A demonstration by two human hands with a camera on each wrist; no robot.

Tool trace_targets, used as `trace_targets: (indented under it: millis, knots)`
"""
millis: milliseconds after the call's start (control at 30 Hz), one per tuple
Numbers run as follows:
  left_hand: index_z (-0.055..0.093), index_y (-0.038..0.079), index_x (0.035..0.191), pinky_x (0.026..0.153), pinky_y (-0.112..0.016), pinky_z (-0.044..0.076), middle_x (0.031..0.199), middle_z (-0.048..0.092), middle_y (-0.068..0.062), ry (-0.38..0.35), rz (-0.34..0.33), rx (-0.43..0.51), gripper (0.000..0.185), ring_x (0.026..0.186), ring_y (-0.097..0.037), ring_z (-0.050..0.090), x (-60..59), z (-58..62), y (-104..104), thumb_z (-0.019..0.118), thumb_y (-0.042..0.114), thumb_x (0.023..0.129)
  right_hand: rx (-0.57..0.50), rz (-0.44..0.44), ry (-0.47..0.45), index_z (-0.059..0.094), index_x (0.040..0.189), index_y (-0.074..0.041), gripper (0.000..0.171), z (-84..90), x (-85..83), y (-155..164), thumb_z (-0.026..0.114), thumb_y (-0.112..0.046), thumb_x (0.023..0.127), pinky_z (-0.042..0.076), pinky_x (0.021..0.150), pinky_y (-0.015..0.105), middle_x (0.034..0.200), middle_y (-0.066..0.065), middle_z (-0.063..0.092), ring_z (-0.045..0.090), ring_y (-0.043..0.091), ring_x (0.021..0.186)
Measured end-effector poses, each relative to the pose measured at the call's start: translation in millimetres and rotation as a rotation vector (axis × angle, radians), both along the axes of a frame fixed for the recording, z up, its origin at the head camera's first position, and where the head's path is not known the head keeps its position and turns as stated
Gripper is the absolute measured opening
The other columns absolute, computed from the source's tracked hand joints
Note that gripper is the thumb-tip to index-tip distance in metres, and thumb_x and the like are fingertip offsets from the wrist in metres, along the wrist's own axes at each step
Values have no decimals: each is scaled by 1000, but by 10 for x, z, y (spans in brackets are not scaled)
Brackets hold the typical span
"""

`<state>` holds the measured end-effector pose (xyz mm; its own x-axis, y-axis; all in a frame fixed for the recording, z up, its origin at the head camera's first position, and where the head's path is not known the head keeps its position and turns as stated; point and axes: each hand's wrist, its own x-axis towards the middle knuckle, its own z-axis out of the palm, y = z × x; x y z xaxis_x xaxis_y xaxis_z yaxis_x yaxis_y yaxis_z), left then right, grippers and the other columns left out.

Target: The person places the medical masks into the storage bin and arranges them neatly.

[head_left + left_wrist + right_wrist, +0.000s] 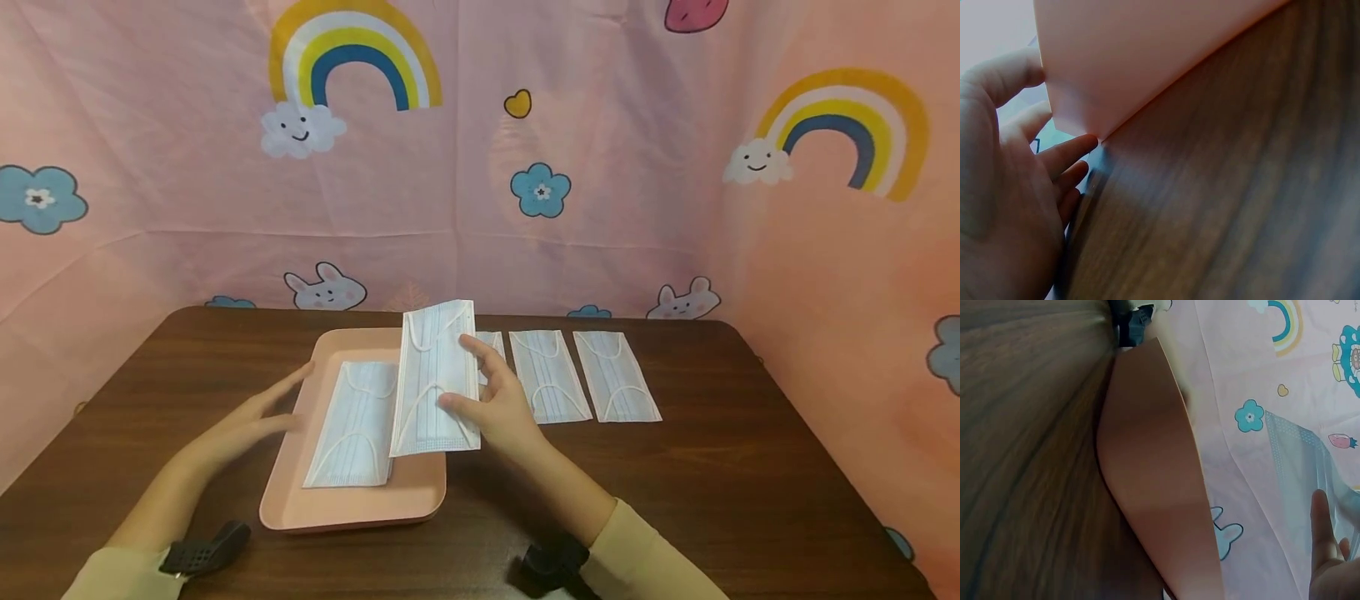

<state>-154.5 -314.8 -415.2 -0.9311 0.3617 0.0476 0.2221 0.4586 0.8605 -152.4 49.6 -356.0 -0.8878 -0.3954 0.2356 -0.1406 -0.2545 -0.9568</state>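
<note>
My right hand is pinching a white pleated mask over the pink tray; my flat left hand is touching its edge.

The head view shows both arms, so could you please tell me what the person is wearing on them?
Both arms wear pale cream-yellow long sleeves. A black device, apparently the wrist camera, is strapped at each wrist: left, right. Left hand and right hand are bare.

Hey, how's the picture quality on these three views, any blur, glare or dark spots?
Head view: evenly lit and sharp, soft shadows under the tray and right hand. Left wrist view: the left hand is close, soft and shaded, the table grain smeared. Right wrist view: tilted, the tray's underside dim, the mask translucent against the bright backdrop.
</note>
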Motion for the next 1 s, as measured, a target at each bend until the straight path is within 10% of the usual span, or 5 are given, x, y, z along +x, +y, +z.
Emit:
trace_targets:
  millis: [1000]
  knots:
    - [19, 11, 154, 97, -75, 9, 157, 12, -20, 19, -14, 4, 72, 137, -49, 4, -5, -4, -7, 57, 12, 93, 152, -79, -46, 42, 141, -10, 70, -204, 36, -800, 74, 1, 80, 56, 67, 31, 119, 8, 50, 66, 18, 82]
